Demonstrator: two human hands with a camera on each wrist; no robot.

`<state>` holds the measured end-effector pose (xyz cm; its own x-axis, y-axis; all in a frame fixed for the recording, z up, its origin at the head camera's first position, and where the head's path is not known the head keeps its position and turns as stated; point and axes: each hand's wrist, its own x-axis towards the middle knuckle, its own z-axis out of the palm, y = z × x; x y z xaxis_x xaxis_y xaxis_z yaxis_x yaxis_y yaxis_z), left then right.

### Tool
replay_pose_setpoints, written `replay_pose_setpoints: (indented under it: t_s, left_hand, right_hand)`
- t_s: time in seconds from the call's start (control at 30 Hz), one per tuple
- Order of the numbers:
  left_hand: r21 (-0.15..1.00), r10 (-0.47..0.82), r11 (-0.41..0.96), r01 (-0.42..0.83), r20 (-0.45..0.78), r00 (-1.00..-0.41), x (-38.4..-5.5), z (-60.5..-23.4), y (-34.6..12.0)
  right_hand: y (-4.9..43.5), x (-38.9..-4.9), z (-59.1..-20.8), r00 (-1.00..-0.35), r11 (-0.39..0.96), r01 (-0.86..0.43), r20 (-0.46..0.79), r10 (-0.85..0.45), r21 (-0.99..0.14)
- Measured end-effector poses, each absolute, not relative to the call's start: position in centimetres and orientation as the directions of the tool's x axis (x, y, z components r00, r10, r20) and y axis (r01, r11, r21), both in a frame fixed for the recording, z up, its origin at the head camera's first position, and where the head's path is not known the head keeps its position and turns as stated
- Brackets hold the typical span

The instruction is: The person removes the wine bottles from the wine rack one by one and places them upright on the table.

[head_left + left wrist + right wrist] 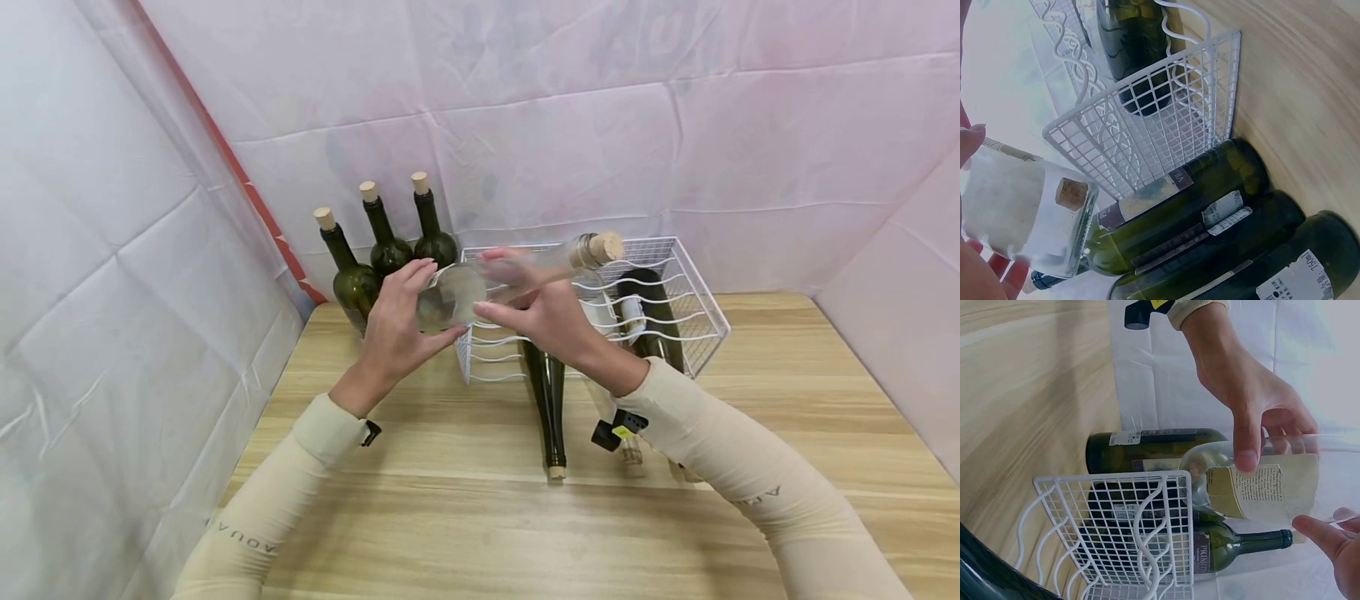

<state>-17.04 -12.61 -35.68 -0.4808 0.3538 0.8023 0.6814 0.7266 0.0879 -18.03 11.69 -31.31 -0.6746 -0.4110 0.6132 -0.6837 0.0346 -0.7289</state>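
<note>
A clear glass bottle [457,293] with a cork [607,247] in its neck is held tilted above the left part of a white wire rack [705,287]. My left hand [396,321] grips it near the base, thumb on one side and fingers on the other. My right hand [551,312] holds it further up the body, somewhat blurred. A pale printed label [1263,487] shows on the bottle in the right wrist view. Dark bottles, such as the slim one [551,408], lie in the rack with their necks toward me.
Three corked green bottles [352,279] stand upright left of the rack. Beside the slim bottle lies a clear bottle's neck [632,452], partly hidden by my right arm. White sheeting [555,158] hangs behind and beside the wooden table [465,517].
</note>
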Motion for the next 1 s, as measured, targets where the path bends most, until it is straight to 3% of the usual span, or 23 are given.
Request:
replay_pose_setpoints:
  t_s: [0.4,0.57,0.83,1.0]
  left_hand:
    - [0.052,0.358,0.744,0.666,0.811,-0.462,-16.8,-36.0,-12.6]
    - [0.047,0.347,0.747,0.663,0.823,-0.45,-16.9,-36.4,-12.9]
    - [0.059,0.343,0.74,0.671,0.824,-0.451,-16.8,-37.3,-13.6]
    - [0.095,0.318,0.755,0.649,0.813,-0.488,-16.7,-37.8,-14.1]
  right_hand:
    - [11.6,-18.2,-31.5,-0.683,0.021,-0.66,0.587,-0.435,-0.751]
    - [11.4,-18.3,-31.4,-0.662,0.112,-0.697,0.575,-0.481,-0.708]
    - [11.9,-18.3,-31.7,-0.596,0.273,-0.79,0.582,-0.554,-0.549]
    - [12.9,-18.3,-32.5,-0.62,0.29,-0.765,0.535,-0.574,-0.576]
